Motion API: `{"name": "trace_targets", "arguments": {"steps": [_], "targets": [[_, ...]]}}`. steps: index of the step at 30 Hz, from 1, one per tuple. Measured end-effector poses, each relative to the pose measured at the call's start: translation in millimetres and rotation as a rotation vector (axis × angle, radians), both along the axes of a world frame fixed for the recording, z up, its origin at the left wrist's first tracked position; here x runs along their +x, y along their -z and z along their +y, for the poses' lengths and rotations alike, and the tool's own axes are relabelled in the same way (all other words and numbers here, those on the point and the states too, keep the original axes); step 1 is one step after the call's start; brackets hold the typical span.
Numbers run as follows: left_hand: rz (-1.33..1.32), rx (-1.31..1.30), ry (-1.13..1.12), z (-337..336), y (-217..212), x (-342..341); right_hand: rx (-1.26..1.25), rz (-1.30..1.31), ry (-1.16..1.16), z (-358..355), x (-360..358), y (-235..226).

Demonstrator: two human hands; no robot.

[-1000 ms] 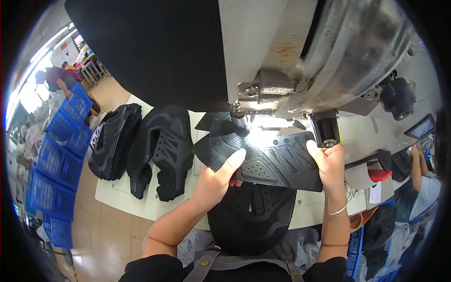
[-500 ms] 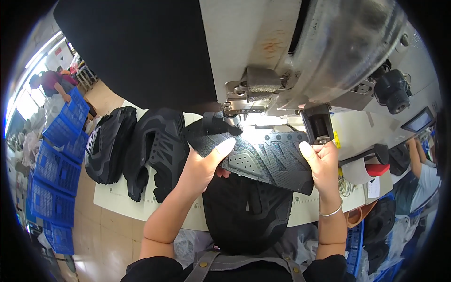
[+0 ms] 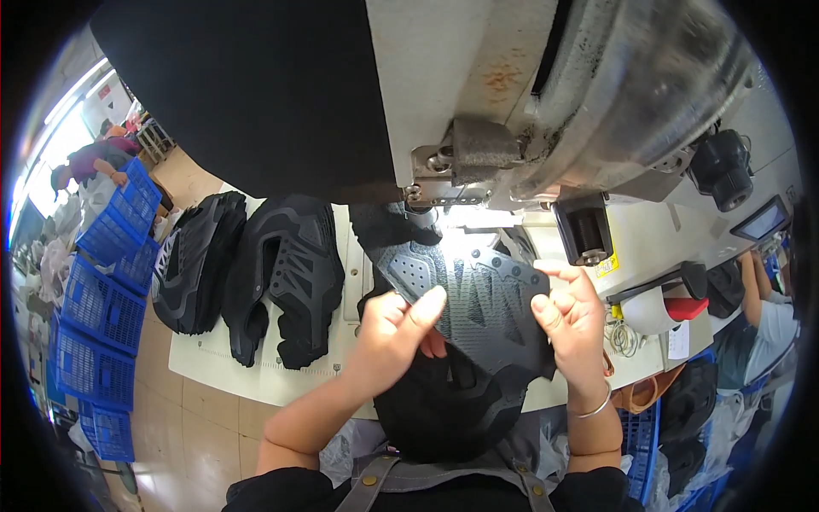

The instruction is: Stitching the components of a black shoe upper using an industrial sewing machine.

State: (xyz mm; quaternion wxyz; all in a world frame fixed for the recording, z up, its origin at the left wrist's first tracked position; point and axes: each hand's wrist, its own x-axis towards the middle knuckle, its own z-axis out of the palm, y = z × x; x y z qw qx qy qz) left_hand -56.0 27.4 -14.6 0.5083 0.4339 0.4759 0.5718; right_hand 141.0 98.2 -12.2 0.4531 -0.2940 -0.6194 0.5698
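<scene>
A black shoe upper [image 3: 479, 311] with a patterned side and a row of eyelets is stretched between my hands, below the lit needle area of a sewing machine [image 3: 448, 175]. My left hand [image 3: 397, 340] pinches its lower left edge, thumb on top and fingers curled beneath. At the right end of the piece, my right hand [image 3: 573, 317] grips the edge between thumb and fingers. The upper's far left part reaches under the machine head, where the exact contact is hidden. Another dark upper [image 3: 448, 420] lies at the table's near edge, against my apron.
Stacks of black shoe uppers [image 3: 300, 282] lie on the white table [image 3: 247, 380] to the left. Blue crates [image 3: 98, 311] line the floor further left, with a person bending over them. At right are a small screen [image 3: 759, 220], coiled cord [image 3: 625, 340] and another person's arm.
The shoe upper has turned clockwise, its right end swinging down toward me. My left hand has shifted lower and slightly right; my right hand has moved a little down and left.
</scene>
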Motion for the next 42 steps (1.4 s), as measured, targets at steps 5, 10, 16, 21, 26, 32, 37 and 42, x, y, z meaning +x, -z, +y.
{"name": "trace_targets", "arguments": {"steps": [5,10,16,21,26,32,37,42], "targets": [[-0.036,0.015,-0.025,-22,11,33,-0.069,-0.076,-0.028,-24,-3,2],[-0.235,-0.087,-0.041,-31,9,21,0.226,-0.177,-0.092,-38,15,0],[-0.249,-0.186,-0.008,-31,0,-16,0.210,-0.154,0.126,0,14,10],[-0.260,-0.143,-0.066,-35,2,-23,-0.287,0.193,-0.186,-18,10,34],[-0.003,-0.108,-0.162,-37,4,-26,-0.022,0.060,0.144,-46,7,24],[0.080,0.035,-0.241,-25,4,-28,0.084,0.002,0.233,-37,6,24],[0.121,0.079,-0.263,-11,-1,-34,0.061,0.082,0.191,-20,-3,18],[0.109,0.078,-0.268,5,-9,-39,0.012,0.105,0.180,2,-6,21]]}}
